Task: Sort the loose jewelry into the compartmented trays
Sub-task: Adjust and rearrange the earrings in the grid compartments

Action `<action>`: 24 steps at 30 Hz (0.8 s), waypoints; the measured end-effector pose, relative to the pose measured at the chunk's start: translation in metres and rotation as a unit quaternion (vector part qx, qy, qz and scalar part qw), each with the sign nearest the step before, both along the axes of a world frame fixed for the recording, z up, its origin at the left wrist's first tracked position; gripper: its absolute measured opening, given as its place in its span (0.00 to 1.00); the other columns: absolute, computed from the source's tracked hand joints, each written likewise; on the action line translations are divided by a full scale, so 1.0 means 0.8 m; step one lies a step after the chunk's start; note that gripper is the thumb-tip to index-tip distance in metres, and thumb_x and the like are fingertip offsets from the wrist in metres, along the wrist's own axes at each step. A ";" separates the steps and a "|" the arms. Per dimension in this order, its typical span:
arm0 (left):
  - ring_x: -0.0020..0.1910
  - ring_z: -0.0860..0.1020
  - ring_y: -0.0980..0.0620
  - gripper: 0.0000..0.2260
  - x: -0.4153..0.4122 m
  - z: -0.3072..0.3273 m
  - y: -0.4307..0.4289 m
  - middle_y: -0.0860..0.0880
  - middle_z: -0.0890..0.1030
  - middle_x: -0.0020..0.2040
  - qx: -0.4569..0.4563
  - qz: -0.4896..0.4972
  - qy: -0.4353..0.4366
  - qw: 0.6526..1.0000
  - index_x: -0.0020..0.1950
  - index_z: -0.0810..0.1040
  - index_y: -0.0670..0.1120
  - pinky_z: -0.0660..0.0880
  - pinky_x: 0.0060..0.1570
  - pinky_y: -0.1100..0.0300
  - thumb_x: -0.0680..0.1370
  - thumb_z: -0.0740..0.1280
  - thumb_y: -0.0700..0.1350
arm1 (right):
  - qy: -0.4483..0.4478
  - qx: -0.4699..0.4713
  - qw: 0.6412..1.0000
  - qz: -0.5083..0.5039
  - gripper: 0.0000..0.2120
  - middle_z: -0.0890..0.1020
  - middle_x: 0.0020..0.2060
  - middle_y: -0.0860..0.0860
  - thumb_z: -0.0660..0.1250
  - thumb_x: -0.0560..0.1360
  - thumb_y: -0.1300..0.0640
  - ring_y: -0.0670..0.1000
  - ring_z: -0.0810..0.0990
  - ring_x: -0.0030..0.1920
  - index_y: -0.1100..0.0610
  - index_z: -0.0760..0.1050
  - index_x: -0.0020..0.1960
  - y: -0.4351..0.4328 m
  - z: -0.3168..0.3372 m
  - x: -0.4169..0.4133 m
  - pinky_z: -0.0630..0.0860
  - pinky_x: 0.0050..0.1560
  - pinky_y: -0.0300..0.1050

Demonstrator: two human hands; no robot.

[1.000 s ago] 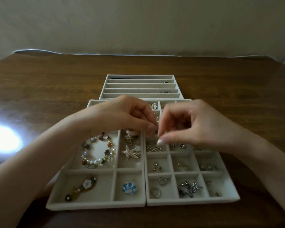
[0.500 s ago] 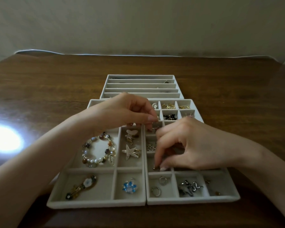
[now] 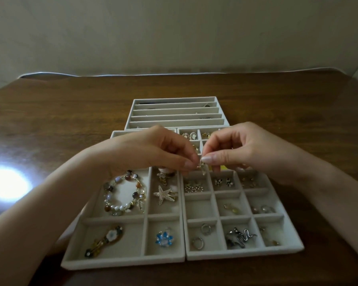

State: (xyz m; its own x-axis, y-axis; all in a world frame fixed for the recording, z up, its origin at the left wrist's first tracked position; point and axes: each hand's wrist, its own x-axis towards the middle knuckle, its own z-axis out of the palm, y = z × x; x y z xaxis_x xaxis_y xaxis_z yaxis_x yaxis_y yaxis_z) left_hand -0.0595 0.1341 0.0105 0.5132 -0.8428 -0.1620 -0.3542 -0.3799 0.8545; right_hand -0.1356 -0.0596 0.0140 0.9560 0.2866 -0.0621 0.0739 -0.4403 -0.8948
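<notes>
Pinching a small gold piece [image 3: 202,167] from both sides, I have my left hand [image 3: 153,151] and right hand [image 3: 242,149] meeting, fingers curled and tips closed on it. It hangs above the right tray [image 3: 244,254], over its far-left cells; the left tray [image 3: 122,263] sits flush beside that tray on the counter [image 3: 50,120].

Dark wood surface [image 3: 50,124], bright glare spot [image 3: 4,182] on its left. Grey left tray [image 3: 122,263] and right tray [image 3: 244,254] sit edge to edge up front, long-slot tray [image 3: 174,118] behind.
</notes>
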 end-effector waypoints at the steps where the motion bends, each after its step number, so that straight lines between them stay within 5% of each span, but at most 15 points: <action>1: 0.44 0.78 0.40 0.05 -0.001 0.002 0.000 0.45 0.83 0.43 -0.001 -0.003 -0.003 1.000 0.46 0.83 0.50 0.74 0.51 0.43 0.72 0.70 0.46 | 0.013 0.003 1.000 -0.007 0.01 0.81 0.30 0.49 0.70 0.70 0.57 0.49 0.71 0.30 0.55 0.80 0.40 -0.001 -0.001 0.002 0.66 0.26 0.33; 5: 0.46 0.80 0.40 0.09 -0.004 0.003 -0.004 0.44 0.84 0.44 -0.007 0.005 0.000 1.000 0.47 0.83 0.48 0.74 0.55 0.43 0.69 0.70 0.47 | 0.031 0.025 0.999 -0.017 0.05 0.81 0.30 0.49 0.69 0.68 0.54 0.51 0.68 0.30 0.55 0.79 0.41 -0.004 -0.005 0.006 0.64 0.25 0.32; 12: 0.36 0.73 0.49 0.09 -0.008 0.001 -0.008 0.48 0.81 0.35 -0.045 0.044 0.015 0.998 0.41 0.82 0.45 0.68 0.36 0.60 0.67 0.70 0.49 | 0.023 0.065 0.997 -0.023 0.04 0.82 0.33 0.51 0.68 0.70 0.56 0.44 0.72 0.27 0.55 0.79 0.44 -0.005 -0.008 0.006 0.67 0.26 0.33; 24: 0.34 0.77 0.55 0.03 -0.007 0.003 -0.003 0.51 0.82 0.34 0.032 0.012 -0.026 0.999 0.41 0.82 0.47 0.71 0.39 0.59 0.73 0.71 0.45 | -0.167 -0.057 0.984 0.005 0.05 0.83 0.37 0.45 0.75 0.66 0.57 0.45 0.81 0.38 0.53 0.81 0.40 0.008 -0.006 -0.006 0.79 0.39 0.38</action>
State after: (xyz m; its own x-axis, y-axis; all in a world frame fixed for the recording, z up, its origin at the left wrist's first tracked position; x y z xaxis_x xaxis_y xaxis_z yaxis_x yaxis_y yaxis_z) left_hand -0.0651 0.1315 0.0131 0.5423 -0.8190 -0.1872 -0.3881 -0.4418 0.8088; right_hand -0.1406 -0.0535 0.0096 0.9261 0.3046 0.2224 0.3596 -0.5351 -0.7644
